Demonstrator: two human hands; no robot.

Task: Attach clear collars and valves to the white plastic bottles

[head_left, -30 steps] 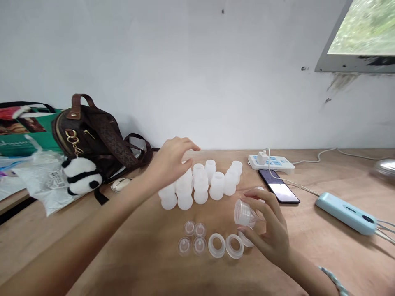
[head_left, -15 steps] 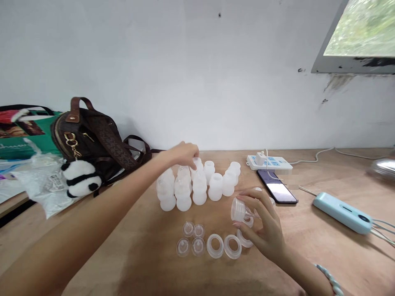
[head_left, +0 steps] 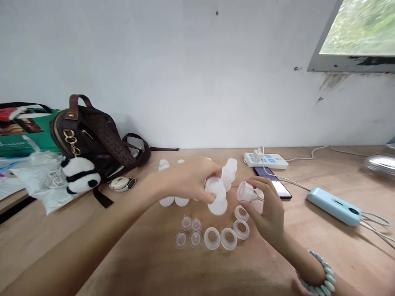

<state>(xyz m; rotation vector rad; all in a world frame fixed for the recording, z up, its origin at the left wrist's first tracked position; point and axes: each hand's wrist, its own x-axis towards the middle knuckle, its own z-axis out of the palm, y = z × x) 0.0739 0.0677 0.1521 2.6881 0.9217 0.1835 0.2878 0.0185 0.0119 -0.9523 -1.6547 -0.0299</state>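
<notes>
Nearby, phone [head_left: 277,185] seemingly partly behind right hand [head_left: 269,211].

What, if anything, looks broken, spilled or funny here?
The wall looks odd below the window: a dirty brownish patch, maybe scraped or stained, with small dark marks nearby. The window's bottom frame has black blotches. I see no spill on the table, and the rings look unbroken.

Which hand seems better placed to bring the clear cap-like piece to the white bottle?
Likely the right hand: it holds the clear cap-like piece, open end leftward, while the left hand grips the white bottle.
</notes>
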